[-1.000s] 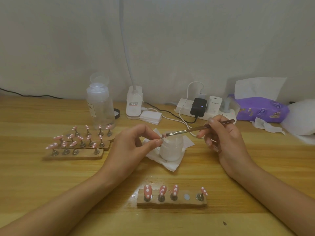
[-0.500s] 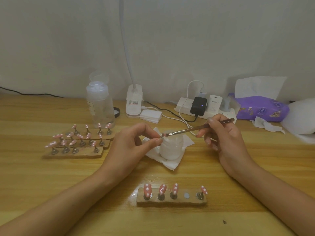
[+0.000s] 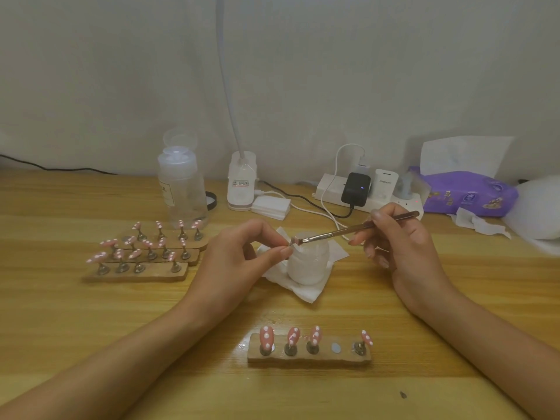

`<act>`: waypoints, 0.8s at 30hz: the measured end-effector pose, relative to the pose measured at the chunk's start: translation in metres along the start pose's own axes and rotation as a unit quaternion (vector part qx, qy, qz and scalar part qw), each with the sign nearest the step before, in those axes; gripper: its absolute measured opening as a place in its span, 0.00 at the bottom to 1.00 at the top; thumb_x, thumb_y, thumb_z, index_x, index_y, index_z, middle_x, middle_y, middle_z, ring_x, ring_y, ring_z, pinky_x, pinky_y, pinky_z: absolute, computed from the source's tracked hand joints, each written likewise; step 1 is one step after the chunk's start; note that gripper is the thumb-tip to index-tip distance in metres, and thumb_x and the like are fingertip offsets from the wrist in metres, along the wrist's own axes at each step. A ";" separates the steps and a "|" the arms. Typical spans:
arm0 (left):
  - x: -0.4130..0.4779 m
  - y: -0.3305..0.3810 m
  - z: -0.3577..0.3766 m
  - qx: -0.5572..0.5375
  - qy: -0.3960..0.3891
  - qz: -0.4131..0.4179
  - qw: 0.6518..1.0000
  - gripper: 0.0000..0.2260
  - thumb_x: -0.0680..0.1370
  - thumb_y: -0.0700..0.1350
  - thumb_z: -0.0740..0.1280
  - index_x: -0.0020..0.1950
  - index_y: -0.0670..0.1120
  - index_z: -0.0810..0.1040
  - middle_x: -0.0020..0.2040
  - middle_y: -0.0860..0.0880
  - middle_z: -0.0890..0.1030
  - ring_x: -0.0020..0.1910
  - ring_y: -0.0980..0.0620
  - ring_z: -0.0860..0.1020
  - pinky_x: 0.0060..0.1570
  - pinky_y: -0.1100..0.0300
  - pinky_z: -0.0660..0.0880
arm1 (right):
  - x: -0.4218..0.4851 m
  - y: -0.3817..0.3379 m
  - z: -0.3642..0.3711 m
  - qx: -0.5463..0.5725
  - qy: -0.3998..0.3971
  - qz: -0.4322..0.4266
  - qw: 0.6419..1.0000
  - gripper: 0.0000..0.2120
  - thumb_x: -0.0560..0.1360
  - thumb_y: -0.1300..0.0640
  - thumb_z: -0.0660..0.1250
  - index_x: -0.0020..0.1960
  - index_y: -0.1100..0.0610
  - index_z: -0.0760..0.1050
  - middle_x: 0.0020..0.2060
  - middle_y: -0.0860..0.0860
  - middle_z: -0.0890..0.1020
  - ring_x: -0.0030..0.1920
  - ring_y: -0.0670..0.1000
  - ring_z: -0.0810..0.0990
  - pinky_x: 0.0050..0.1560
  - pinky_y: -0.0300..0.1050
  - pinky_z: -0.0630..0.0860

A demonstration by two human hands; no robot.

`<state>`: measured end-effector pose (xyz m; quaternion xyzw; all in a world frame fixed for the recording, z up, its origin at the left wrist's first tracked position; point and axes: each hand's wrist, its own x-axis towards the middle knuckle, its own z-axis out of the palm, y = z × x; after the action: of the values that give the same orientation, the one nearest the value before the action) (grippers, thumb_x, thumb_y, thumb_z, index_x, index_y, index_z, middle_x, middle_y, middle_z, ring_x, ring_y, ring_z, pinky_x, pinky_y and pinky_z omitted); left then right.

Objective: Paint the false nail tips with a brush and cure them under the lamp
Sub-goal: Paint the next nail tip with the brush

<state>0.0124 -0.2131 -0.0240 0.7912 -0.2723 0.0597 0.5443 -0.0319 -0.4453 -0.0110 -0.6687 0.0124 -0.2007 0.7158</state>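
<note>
My left hand (image 3: 239, 262) pinches a small nail tip (image 3: 293, 240) between thumb and forefinger above a white jar (image 3: 307, 262). A thin brush (image 3: 348, 229) is held like a pen in my right hand (image 3: 406, 250), and its bristles touch the pinched tip. Near the table's front edge lies a wooden holder (image 3: 309, 357) with several pink, white-dotted nail tips (image 3: 266, 336) on stands; one magnet spot on it is bare. The curing lamp's white base (image 3: 241, 184) stands at the back, its neck rising out of view.
Three more wooden holders (image 3: 145, 275) full of pink dotted tips sit at the left. A clear pump bottle (image 3: 181, 189), white pads (image 3: 270, 206), a power strip with chargers (image 3: 363, 192) and a purple tissue pack (image 3: 466, 192) line the back. Tissue (image 3: 306, 291) lies under the jar.
Both hands stay almost still; the brush tip shifts only slightly against the pinched nail tip.
</note>
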 end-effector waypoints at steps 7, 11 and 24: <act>0.001 -0.001 0.000 -0.006 0.000 0.002 1.000 0.03 0.73 0.51 0.73 0.43 0.53 0.82 0.44 0.61 0.83 0.28 0.61 0.70 0.31 0.69 0.69 | -0.001 -0.001 0.002 -0.014 -0.012 -0.012 1.000 0.09 0.79 0.54 0.62 0.42 0.56 0.71 0.34 0.55 0.84 0.27 0.47 0.75 0.24 0.35 0.67; 0.000 0.000 0.000 -0.006 -0.004 0.006 1.000 0.02 0.74 0.49 0.73 0.43 0.53 0.82 0.44 0.62 0.83 0.28 0.61 0.70 0.31 0.70 0.70 | -0.001 -0.002 0.000 0.001 -0.004 -0.021 1.000 0.09 0.77 0.52 0.63 0.41 0.55 0.70 0.33 0.55 0.84 0.26 0.46 0.74 0.24 0.35 0.66; -0.001 0.000 0.000 0.010 0.004 0.026 1.000 0.06 0.75 0.45 0.73 0.42 0.55 0.80 0.42 0.60 0.81 0.28 0.59 0.69 0.33 0.63 0.71 | -0.001 -0.001 0.001 -0.006 -0.013 -0.011 1.000 0.09 0.79 0.54 0.62 0.42 0.56 0.70 0.33 0.55 0.84 0.26 0.46 0.74 0.23 0.35 0.66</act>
<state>0.0117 -0.2127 -0.0247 0.7890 -0.2898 0.0794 0.5360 -0.0333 -0.4444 -0.0101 -0.6759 -0.0025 -0.1997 0.7094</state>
